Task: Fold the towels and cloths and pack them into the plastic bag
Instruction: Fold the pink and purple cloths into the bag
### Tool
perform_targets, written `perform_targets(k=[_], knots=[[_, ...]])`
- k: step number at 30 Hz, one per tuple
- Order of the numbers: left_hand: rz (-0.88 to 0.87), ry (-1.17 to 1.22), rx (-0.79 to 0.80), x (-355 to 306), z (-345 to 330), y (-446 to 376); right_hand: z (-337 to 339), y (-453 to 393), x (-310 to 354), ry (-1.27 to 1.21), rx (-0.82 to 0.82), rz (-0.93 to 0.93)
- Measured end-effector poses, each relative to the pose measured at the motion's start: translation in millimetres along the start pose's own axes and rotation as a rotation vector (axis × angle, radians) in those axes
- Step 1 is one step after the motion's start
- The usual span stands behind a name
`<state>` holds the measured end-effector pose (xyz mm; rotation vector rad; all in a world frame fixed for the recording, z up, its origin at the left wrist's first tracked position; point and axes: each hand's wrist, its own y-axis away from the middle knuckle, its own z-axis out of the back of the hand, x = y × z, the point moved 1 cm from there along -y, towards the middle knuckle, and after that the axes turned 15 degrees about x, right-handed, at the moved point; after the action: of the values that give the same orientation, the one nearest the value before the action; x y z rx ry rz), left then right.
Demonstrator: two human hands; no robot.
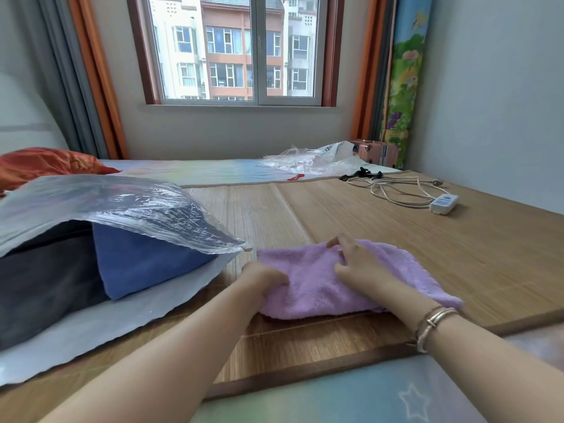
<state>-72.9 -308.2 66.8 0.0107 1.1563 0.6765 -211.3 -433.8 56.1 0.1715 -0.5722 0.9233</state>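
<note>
Bamboo mat (366,215) carries all items. Plastic bag (128,206), at 9 o'clock, contains a blue cloth (143,257). Purple towel (314,282) lies at 6 o'clock. Left hand (262,279) grips its left edge; right hand (357,264) pinches its top fold.

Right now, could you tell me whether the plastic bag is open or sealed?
Open: the plastic bag has its mouth gaping toward the purple towel, showing a blue cloth inside.

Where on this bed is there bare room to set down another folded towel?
Free: the bamboo mat between the purple towel and the white cable. Crowded: left, where the plastic bag lies.
</note>
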Motion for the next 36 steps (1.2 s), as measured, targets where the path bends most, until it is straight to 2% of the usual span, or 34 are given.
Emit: perform_targets(k=[4,6,8,12,16,18,20,23,27,28,29,30,32,34,36], knots=[[-0.203,0.157,0.059,-4.0,7.1,14.1,9.9,-0.7,12.9,-0.013,0.002,-0.010],[-0.342,0.080,0.056,-11.9,16.5,24.5,20.3,1.1,24.5,-0.057,-0.003,0.014],[-0.471,-0.070,0.068,-28.3,27.6,42.7,35.8,5.1,41.4,-0.269,0.035,0.054],[-0.717,-0.242,0.127,-74.5,54.0,85.8,77.6,15.7,81.6,-0.652,0.187,0.119],[-0.805,-0.227,0.236,-109.8,81.1,129.1,122.0,40.4,114.8,-0.756,0.489,0.099],[-0.787,-0.226,0.295,-119.7,94.1,143.1,136.7,54.8,125.6,-0.713,0.587,0.082],[-0.702,-0.312,0.290,-124.0,107.6,149.3,146.0,63.4,127.6,-0.675,0.570,0.071],[-0.473,-0.528,0.267,-120.0,126.1,140.9,149.4,64.3,121.9,-0.677,0.542,0.063],[-0.205,-0.567,0.368,-108.2,128.8,122.7,136.1,53.1,110.3,-0.657,0.592,-0.051],[-0.199,-0.596,0.332,-110.3,126.3,116.3,132.4,47.6,108.4,-0.681,0.585,-0.063],[-0.208,-0.627,0.228,-115.8,124.7,108.5,130.2,40.9,107.6,-0.724,0.539,-0.064],[-0.232,-0.640,0.079,-123.0,125.1,100.4,130.0,32.9,107.3,-0.776,0.443,-0.049],[-0.347,-0.504,-0.193,-141.8,126.9,90.7,135.4,17.1,107.3,-0.861,0.181,0.047],[-0.607,-0.330,-0.373,-159.5,130.3,86.5,145.8,5.5,109.4,-0.898,-0.058,0.182],[-0.831,-0.244,-0.436,-170.3,129.6,88.4,155.1,2.6,113.8,-0.903,-0.185,0.295]])
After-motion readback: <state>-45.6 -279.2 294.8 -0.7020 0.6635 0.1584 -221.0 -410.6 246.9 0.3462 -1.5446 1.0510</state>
